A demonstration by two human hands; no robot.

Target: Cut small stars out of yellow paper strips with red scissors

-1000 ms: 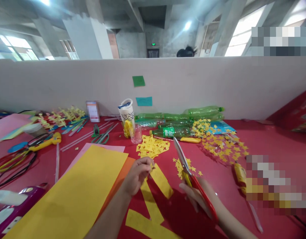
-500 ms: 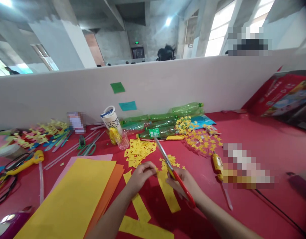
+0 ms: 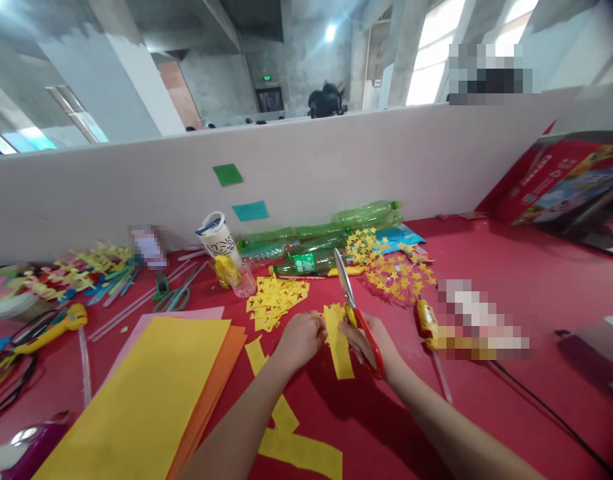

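My right hand [image 3: 374,340] holds scissors [image 3: 357,313] with red handles, the blades pointing up and away from me. Between my hands is a yellow strip [image 3: 340,353] of paper or felt, and the right fingertips touch its right side. My left hand [image 3: 301,340] is closed in a pinch at the strip's upper left edge; its fingertips are partly hidden. Small yellow stars lie behind the strip, mostly covered. More yellow strips [image 3: 306,450] rest on the red table below my left forearm. Yellow scraps [image 3: 276,303] with star-shaped holes are piled beyond my left hand.
Yellow and orange sheets [image 3: 146,380] are stacked at left. Green bottles [image 3: 311,262] lie along the white partition [image 3: 386,153], beside a white cup [image 3: 219,237]. Many yellow stars [image 3: 399,277] spread at right, near a yellow glue gun [image 3: 426,320]. Green-handled scissors [image 3: 174,298] lie at back left.
Both hands have moved closer together, bringing the yellow strip up and away from me. The scissors have turned more upright. The view has shifted slightly.
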